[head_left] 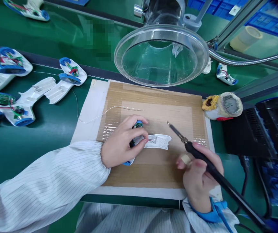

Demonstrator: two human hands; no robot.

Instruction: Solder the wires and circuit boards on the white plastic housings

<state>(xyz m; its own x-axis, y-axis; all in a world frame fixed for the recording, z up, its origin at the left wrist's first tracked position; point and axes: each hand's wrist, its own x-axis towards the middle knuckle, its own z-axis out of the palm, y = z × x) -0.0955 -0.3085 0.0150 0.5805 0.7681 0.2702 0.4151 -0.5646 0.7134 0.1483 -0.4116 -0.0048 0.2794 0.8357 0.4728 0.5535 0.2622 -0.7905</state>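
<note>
My left hand [126,142] is closed over a white plastic housing [158,142] with blue trim, which lies on a taped cardboard sheet [153,176]. A green circuit board shows between the fingers, and thumb and forefinger pinch beside a thin red wire. What sits under the palm is hidden. In my right hand [199,171] is a black soldering iron [209,166], its tip pointing up and left, apart from the housing. One finger of that hand wears a pale finger cot [185,159]. A thin solder wire [100,116] curves across the sheet above my left hand.
A clear fume hood [162,82] hangs over the sheet's far edge. Several open white housings [35,94] with boards and wires lie at left. A tip-cleaning pot with yellow sponge [210,103] stands right, near a black soldering station [248,132]. A blue wrist strap [207,215] circles my right wrist.
</note>
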